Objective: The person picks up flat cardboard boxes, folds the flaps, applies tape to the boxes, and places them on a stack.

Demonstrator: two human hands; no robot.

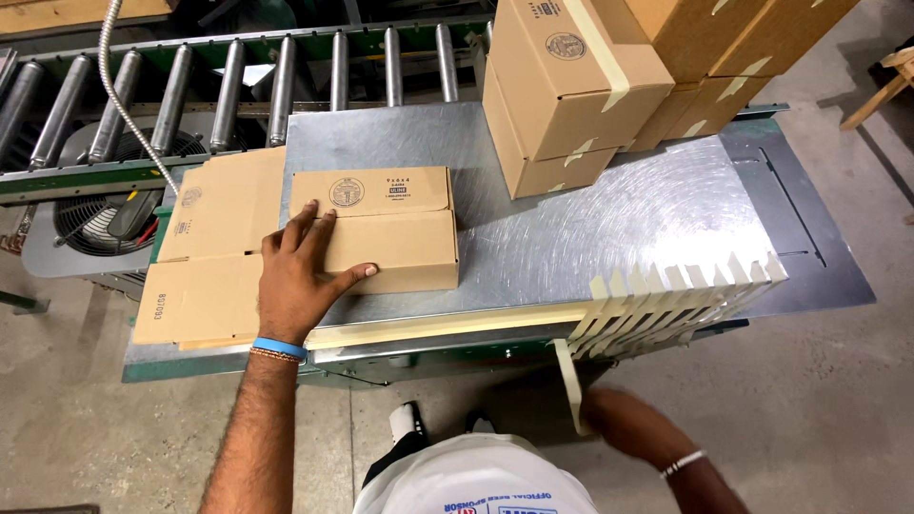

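My left hand lies flat, fingers spread, on a flattened cardboard box resting on the steel worktable. Its open flaps stick out past the table's left edge. Below the table's front edge, my right hand pinches the lower end of a strip of paper tape that hangs from the edge. Several more cut tape strips are stuck in a row along the front right edge.
Stacked, taped cardboard boxes stand at the back right of the table. A roller conveyor runs along the back left, with a fan and a flexible metal conduit below it. Concrete floor surrounds the table.
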